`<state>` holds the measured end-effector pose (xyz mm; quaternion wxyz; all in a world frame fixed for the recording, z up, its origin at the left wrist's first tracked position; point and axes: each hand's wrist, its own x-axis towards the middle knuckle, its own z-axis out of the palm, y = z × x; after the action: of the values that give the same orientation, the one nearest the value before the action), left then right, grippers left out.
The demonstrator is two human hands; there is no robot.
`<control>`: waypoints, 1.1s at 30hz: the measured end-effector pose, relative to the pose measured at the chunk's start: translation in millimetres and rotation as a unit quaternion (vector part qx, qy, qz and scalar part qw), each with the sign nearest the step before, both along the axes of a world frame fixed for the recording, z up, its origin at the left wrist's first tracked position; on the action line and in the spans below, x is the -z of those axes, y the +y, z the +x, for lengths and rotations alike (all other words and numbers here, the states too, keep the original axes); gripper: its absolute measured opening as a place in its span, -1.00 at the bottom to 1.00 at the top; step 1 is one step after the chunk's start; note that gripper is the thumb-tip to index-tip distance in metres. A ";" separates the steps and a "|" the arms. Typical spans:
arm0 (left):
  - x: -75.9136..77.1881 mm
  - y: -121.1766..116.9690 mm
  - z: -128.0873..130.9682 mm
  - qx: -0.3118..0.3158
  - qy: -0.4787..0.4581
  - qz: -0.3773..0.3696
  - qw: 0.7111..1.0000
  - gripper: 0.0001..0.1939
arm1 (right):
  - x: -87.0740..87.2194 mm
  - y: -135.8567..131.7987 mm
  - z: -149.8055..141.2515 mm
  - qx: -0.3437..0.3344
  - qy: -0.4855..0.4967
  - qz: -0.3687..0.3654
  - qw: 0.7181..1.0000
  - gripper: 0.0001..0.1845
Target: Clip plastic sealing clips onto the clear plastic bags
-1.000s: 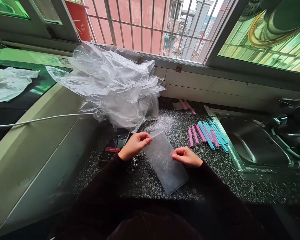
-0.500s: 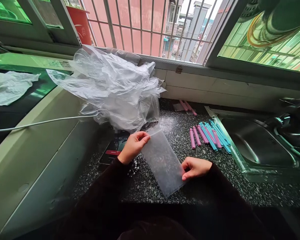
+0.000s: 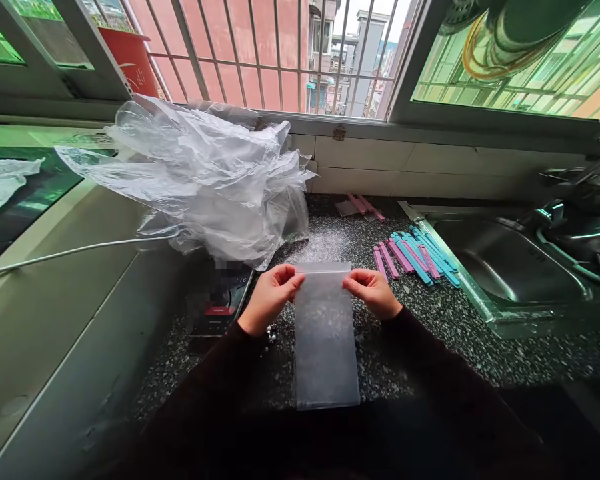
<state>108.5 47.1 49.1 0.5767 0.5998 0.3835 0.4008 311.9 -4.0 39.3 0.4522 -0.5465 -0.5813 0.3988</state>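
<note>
A frosted, see-through plastic bag (image 3: 326,347) hangs upright between my two hands, its top edge stretched level. My left hand (image 3: 274,297) pinches the upper left corner between thumb and fingers. At the upper right corner, my right hand (image 3: 375,292) grips the bag in the same way. No contents can be made out through the cloudy film. Just right of and beyond my right hand lie pink and blue plastic sealing clips (image 3: 414,257) in a loose pile. A phone (image 3: 223,303) with a lit screen rests left of my left hand, beside some small pale beads (image 3: 271,335).
A large heap of crumpled clear plastic (image 3: 215,180) covers the back left of the speckled counter (image 3: 450,353). A white cable (image 3: 75,252) runs to it. More pink clips (image 3: 366,205) lie by the tiled wall. On the right is a steel sink (image 3: 500,260).
My right hand has moved from the bag's lower right side up to its top right corner. The bag has turned from slanted to straight. The view has shifted slightly right.
</note>
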 end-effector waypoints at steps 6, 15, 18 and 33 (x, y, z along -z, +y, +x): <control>1.6 -1.2 4.6 0.024 0.014 0.010 1.000 -0.71 | 1.7 1.2 -1.6 0.019 0.048 -0.002 0.999 -0.57; 8.0 -11.1 14.4 0.251 0.153 -0.017 0.956 -0.64 | 4.3 5.1 12.7 0.137 0.055 0.049 0.988 -0.62; 11.7 -12.8 15.6 0.264 0.158 -0.011 0.951 -0.63 | 4.5 4.8 17.3 0.138 0.052 0.048 0.988 -0.59; 10.4 3.1 4.1 -0.081 -0.032 -0.040 0.995 -0.64 | 11.5 -13.8 -12.9 -0.179 -0.060 -0.117 0.975 -0.57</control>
<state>112.6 50.2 38.7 0.5779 0.5299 0.4277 0.4498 298.9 -17.7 27.8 0.2709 -0.5057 -0.6453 0.5045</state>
